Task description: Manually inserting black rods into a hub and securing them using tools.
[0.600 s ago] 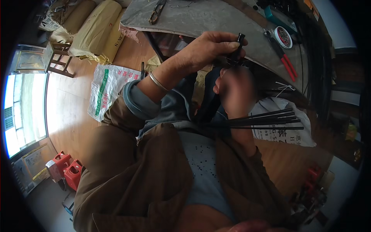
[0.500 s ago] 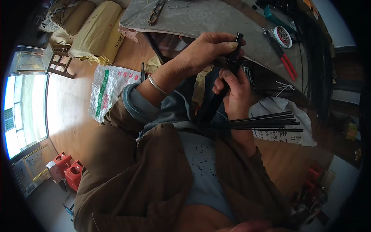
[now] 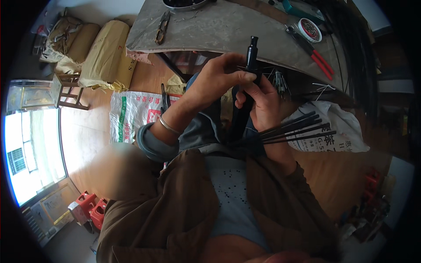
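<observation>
Upright between my hands is a slim black thing with a knobbed top, like the end of a folded umbrella. Its long dark body slants down toward my lap. My left hand, a bangle on its wrist, pinches it below the knobbed top, where thin wire-like pieces stick out. Just beneath, my right hand is closed around the body, thumb up near my left thumb. Several black rods fan out to the right, past my right forearm; their near ends are hidden.
On the grey worktable ahead lie pliers, red-handled cutters and a white bowl of small parts. Thin metal ribs hang by its edge. White sacks lie right; wrapped rolls and a wooden stool stand left.
My left hand has come down off the knobbed top to just below it, leaving the top exposed. My view has shifted, so the table sits higher in the picture.
</observation>
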### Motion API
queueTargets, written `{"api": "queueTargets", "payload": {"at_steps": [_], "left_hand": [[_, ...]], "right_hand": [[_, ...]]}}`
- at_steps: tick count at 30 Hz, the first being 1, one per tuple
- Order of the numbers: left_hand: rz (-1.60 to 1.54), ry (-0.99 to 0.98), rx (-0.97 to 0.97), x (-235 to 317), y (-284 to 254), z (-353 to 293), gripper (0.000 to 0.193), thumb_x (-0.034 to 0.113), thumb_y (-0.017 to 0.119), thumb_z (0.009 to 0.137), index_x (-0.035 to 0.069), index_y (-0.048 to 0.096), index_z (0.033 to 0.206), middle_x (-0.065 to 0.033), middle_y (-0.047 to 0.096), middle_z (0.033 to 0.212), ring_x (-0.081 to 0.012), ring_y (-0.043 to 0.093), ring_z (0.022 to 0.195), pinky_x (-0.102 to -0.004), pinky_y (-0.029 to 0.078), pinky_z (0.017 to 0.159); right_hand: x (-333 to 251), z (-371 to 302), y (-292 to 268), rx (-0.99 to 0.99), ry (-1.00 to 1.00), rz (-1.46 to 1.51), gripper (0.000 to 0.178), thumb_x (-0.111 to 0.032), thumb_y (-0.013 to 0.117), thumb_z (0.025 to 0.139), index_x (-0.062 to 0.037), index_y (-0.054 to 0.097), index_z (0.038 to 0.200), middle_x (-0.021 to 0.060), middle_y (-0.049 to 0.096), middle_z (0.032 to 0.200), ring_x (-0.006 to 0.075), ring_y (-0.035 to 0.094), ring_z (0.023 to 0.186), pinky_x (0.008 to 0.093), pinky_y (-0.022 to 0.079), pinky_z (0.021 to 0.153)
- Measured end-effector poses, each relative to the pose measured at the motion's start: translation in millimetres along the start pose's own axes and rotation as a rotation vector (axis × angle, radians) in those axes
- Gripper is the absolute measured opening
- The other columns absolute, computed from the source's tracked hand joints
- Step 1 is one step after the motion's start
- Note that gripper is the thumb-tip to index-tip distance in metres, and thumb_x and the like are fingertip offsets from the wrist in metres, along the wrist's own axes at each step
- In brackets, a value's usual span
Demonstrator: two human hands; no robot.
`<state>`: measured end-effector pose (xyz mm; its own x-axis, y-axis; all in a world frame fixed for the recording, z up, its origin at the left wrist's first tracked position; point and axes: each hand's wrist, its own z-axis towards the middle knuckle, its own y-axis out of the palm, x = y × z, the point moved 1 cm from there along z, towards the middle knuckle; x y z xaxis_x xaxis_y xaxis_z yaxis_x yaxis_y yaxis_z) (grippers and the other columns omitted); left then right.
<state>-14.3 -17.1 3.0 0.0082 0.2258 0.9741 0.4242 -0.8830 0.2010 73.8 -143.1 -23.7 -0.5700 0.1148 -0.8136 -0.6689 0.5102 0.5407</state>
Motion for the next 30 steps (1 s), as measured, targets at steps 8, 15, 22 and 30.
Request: {"api": "queueTargets", "payload": {"at_steps": [8,15,22,30], "left_hand": [[0.031,0.043,0.120,0,12,-8,0.036,0.009,0.068,0.083,-0.005,0.057,0.114,-0.0094,0.066,0.100,-0.0132,0.062,0.092,-0.0268,0.049,0.084],[-0.106,0.041,0.087,-4,21,-6,0.032,0.008,0.066,0.084,-0.001,0.060,0.114,-0.0064,0.066,0.099,-0.0121,0.060,0.094,-0.0261,0.047,0.085],[-0.151,0.087,-0.008,-14,24,-1,0.029,0.008,0.067,0.083,0.001,0.062,0.111,-0.0027,0.065,0.097,-0.0098,0.059,0.089,-0.0246,0.046,0.083],[-0.148,0.131,-0.044,-18,19,1,0.032,0.013,0.067,0.084,0.001,0.061,0.113,-0.0020,0.058,0.100,-0.0112,0.057,0.092,-0.0257,0.047,0.081]], "right_hand": [[-19,-2,-21,-0.047,-0.180,-0.577,0.023,-0.012,0.066,0.088,-0.0006,0.064,0.107,0.0015,0.065,0.093,0.0072,0.058,0.087,0.0218,0.047,0.080],[-24,5,-27,-0.124,-0.015,-0.383,0.016,-0.016,0.069,0.085,-0.0015,0.067,0.090,-0.0017,0.064,0.078,0.0040,0.055,0.072,0.0216,0.044,0.065],[10,19,-61,-0.183,0.112,-0.156,0.026,-0.027,0.074,0.081,-0.0043,0.067,0.092,-0.0034,0.062,0.078,0.0049,0.054,0.071,0.0217,0.043,0.067],[14,14,-50,-0.289,0.152,0.070,0.046,-0.030,0.073,0.082,-0.0011,0.059,0.114,0.0059,0.062,0.106,0.0172,0.060,0.097,0.0360,0.052,0.084]]}}
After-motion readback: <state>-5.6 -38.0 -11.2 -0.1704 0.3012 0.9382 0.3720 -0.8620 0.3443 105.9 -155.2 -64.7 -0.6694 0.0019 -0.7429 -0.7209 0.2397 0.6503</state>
